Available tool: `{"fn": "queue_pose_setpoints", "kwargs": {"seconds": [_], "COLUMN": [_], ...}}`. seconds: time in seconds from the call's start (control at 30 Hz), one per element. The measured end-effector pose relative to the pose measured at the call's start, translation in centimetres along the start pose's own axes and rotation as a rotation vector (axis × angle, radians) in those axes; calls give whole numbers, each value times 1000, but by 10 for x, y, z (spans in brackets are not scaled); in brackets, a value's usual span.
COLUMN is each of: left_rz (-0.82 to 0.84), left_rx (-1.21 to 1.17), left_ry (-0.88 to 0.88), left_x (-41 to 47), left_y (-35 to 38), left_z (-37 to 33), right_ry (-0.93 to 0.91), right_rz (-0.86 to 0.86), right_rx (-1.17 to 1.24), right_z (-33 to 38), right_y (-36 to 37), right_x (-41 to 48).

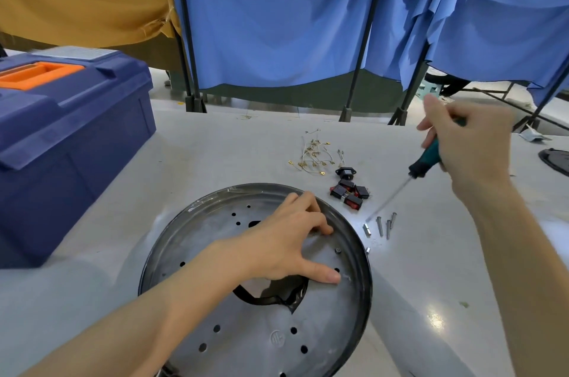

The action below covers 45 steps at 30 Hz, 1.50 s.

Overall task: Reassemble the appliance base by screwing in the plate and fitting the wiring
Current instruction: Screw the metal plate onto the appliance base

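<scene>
- While L hand (289, 241) lies on the plate (246, 339), R hand (468, 142) is up over the table (215, 146), well apart from it.
- L hand: palm down, fingers spread. Thumb stretches toward a hole near the plate's R edge; fingertips (323, 227) bend down onto the metal just inside the rim.
- R hand: wrapped round the screwdriver (426, 158), which has a teal/black handle. The shaft slants down-left and is blurred. Its tip is by the screws (385, 227); can't tell if it touches the table.
- The plate is a grey metal disc w/ many small holes. It sits inside the base (368, 278), a round black-rimmed shell at near centre of the table. A dark irregular cutout (277, 296) mid-plate is partly under L hand.
- One screw head (338, 250) sits in the plate near the rim, between L thumb and fingers.
- The loose screws, approx 3, lie on the table just R of the base, w/ a small hex spacer (366, 229) beside them.
- Black/red switches (349, 193) sit in a cluster just beyond the rim, between base and wires (314, 155).
- The wires are a pale loose bundle w/ brass terminals, farther back.
- Blue toolbox (61, 130), orange handle, lid down, at L.
- Blue cloth (277, 22) hangs on black frames behind.
</scene>
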<state>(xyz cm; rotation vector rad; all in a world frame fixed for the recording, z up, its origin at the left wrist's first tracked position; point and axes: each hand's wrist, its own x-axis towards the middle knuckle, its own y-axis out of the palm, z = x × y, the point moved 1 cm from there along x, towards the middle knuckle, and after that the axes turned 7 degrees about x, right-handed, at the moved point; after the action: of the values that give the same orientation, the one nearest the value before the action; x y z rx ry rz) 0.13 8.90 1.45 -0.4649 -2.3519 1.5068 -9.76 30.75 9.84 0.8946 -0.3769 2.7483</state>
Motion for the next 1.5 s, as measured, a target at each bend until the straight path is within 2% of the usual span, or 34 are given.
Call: {"fn": "queue_pose_setpoints", "kwargs": {"seconds": [0.07,0.13,0.37,1.5], "left_rz": [-24,-35,-9,10], "left_rx": [-91,-145,-173,-251], "left_ry": [-13,-35,-71,-74], "left_x": [-1,-2,-1,-3], "left_y": [1,3,4,3], "left_z": [2,4,6,4], "right_ry": [-155,-244,-364,-397], "right_rz": [-87,-84,-36,-41], "right_rx": [-2,-22,-96,-49], "right_z": [17,28,29,25], "right_y": [4,13,27,27], "right_x": [-17,-39,-72,-71]}}
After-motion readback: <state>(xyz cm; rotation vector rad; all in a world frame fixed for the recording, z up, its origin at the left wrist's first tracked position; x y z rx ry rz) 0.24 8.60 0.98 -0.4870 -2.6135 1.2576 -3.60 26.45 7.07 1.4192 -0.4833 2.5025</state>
